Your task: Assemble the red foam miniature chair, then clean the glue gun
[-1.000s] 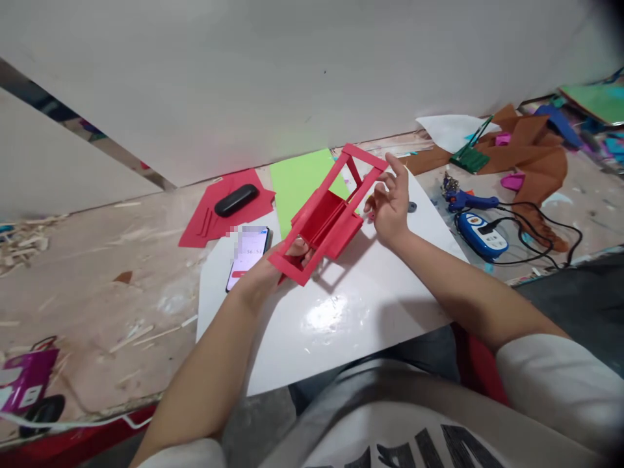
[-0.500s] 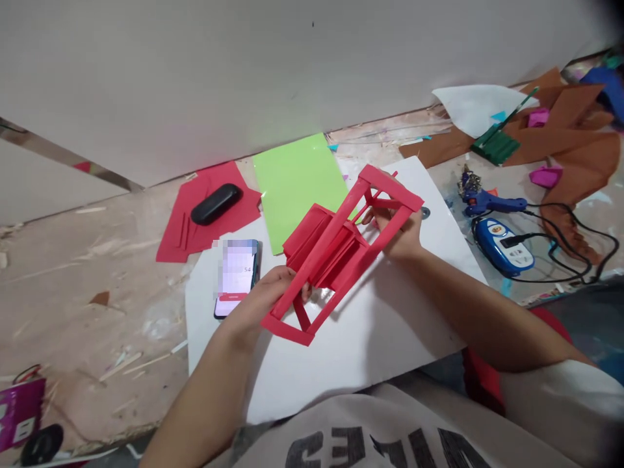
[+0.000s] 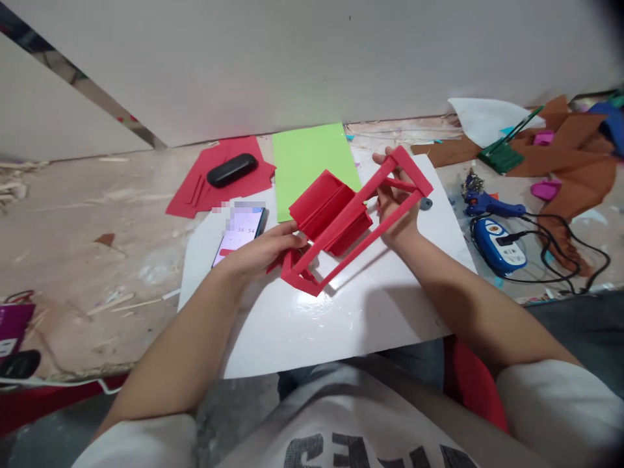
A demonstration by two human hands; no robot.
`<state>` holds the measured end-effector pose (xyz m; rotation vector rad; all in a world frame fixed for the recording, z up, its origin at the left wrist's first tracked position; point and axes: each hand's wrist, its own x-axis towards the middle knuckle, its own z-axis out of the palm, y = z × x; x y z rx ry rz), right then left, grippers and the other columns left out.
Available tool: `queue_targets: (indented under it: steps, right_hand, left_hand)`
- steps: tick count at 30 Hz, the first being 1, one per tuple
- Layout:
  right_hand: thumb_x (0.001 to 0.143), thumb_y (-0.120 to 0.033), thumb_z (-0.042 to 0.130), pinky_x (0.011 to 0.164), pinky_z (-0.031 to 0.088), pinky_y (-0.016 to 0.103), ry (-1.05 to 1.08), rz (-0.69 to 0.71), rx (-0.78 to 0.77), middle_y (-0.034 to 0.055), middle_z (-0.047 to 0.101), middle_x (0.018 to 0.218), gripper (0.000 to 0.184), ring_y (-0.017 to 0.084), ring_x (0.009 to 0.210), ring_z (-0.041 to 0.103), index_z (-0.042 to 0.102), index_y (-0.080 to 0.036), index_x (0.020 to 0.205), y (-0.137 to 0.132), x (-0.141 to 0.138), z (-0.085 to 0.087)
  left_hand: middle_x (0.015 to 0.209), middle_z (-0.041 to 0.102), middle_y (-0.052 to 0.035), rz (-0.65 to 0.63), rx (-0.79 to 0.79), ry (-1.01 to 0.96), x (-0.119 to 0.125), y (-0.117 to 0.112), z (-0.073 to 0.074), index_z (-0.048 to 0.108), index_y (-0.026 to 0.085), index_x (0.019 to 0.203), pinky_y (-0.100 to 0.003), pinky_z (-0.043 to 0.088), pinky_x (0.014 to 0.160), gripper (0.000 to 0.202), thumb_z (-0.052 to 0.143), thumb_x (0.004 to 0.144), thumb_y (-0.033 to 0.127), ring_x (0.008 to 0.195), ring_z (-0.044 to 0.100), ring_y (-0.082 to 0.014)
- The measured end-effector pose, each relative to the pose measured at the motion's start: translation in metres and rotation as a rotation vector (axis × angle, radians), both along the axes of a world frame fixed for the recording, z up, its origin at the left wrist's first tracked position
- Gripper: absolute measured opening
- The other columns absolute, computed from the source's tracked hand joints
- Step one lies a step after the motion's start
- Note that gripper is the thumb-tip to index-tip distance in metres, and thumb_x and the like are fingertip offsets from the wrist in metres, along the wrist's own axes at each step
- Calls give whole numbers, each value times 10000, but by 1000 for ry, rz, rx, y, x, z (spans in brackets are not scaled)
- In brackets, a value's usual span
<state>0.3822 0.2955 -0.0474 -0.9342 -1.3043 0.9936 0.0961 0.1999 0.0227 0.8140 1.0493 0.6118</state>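
Observation:
A red model frame (image 3: 415, 171), built from folded strips that look like paper or foam sheet, is tilted in the air between my hands. A ridged red panel (image 3: 319, 203) sits across its middle, like a small seat. My left hand (image 3: 275, 246) is closed on the lower left end, thumb beside the panel and the other fingers partly hidden. At the upper right end, my right hand (image 3: 390, 205) holds the frame from inside and behind, with some fingers stretched past the strips. Beneath it all is a white board (image 3: 292, 338).
Left of my left hand lies a lit phone (image 3: 242, 231). Behind are a light green sheet (image 3: 312, 153) and red sheets (image 3: 188, 195) under a black case (image 3: 233, 170). To the right are a blue glue gun (image 3: 494, 205), a power strip (image 3: 500, 244) with cables, and brown scraps (image 3: 580, 179).
The frame has moved up and slightly right in view and turned a little. My right hand's fingers have shifted from inside the frame to its far end. The camera view has also shifted.

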Motion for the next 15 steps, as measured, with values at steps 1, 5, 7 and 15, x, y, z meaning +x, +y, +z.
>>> queue_targets:
  steps: [1,5,7,15]
  right_hand:
    - [1022,-964,626,885,762,457,40,-30,19,78,793,1537,757,306,1237,789,703,-425,1548,-1,0,2]
    - [985,-851,836,863,791,482,88,-94,79,85,715,1687,738,362,1359,818,686,-444,1582,-7,0,11]
    - [993,-864,826,809,787,478,55,-83,89,100,706,1694,754,384,1346,829,683,-446,1604,-8,1,12]
    - [971,-825,891,845,804,526,137,-105,-18,91,764,1615,686,365,1247,837,754,-450,1529,-19,-5,16]
  left_hand:
    - [870,831,-89,20,-4,0,-1,0,-3,772,170,1141,-305,663,616,350,937,836,211,751,824,-259]
    - [870,843,-69,7,28,-31,-6,0,-7,709,211,1110,-208,418,443,400,965,802,232,573,717,-175]
    - [876,857,-77,-44,55,-54,-6,0,-5,696,214,1087,-199,330,423,383,969,823,264,490,618,-122]
    - [776,820,-90,-99,26,6,-2,-2,-4,673,211,992,-208,357,438,431,1033,861,409,449,519,-91]
